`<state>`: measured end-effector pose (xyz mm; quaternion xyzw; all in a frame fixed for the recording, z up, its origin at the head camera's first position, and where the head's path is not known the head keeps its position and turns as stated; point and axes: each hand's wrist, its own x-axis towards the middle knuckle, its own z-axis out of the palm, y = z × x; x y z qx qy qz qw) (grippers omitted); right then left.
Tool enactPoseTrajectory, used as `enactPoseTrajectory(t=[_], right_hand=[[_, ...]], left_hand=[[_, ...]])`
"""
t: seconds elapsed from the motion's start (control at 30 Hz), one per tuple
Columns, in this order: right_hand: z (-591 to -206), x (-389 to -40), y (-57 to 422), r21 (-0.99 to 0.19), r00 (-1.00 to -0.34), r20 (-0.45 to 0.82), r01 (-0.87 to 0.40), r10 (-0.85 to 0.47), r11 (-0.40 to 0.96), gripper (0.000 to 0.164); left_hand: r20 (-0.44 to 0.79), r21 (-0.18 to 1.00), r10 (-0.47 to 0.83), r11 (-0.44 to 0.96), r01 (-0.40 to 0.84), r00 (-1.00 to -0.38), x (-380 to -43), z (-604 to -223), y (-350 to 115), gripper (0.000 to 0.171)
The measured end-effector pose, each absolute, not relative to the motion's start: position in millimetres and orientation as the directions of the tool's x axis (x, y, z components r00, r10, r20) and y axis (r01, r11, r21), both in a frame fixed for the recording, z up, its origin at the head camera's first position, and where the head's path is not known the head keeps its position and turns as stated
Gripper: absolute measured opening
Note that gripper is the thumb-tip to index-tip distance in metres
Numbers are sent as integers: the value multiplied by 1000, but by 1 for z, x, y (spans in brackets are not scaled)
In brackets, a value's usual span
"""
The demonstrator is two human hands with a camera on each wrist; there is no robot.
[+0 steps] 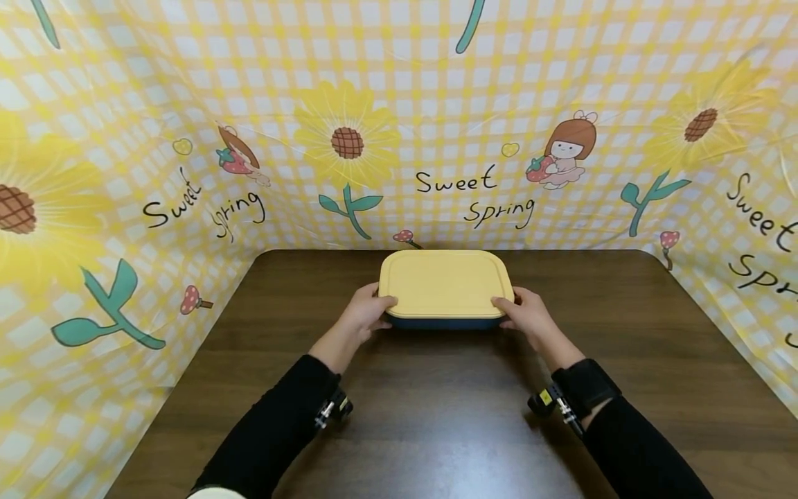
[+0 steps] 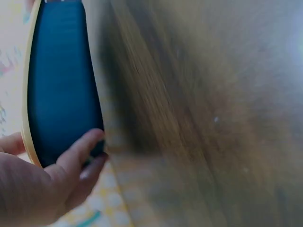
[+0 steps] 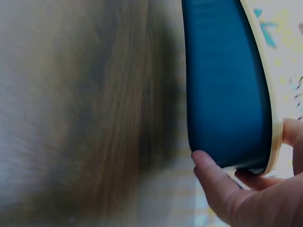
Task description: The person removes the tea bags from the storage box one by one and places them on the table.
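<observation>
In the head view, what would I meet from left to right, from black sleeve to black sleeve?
Left long black sleeve, bare left hand, rectangular dark-blue box with pale-yellow lid, bare right hand, right long black sleeve.

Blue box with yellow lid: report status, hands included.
Left hand and right hand grip opposite ends. Yellow lid on blue box. No obstacle visible.

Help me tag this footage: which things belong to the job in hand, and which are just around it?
Part of the job, it seems:
blue box
yellow lid
left hand
right hand

Just around:
table
printed cloth
wrist cameras
</observation>
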<state>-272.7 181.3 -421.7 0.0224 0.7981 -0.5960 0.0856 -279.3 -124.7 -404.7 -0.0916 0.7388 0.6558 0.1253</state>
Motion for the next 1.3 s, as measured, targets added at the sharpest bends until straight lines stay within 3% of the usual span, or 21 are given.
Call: enactPoseTrajectory(t=[0.57, 0.87, 1.3], right_hand=[[-413, -182, 188, -949, -984, -146, 108, -107, 297, 58], [-429, -161, 185, -942, -981, -178, 146, -80, 304, 57], [-440, -155, 180, -959, -982, -180, 162, -56, 232, 57]], left_hand=[[-284, 951, -8, 126, -282, -959, -168, -394, -127, 62], [-301, 949, -7, 93, -300, -954, -148, -407, -131, 61], [-309, 951, -16, 29, -309, -951, -146, -416, -129, 67]])
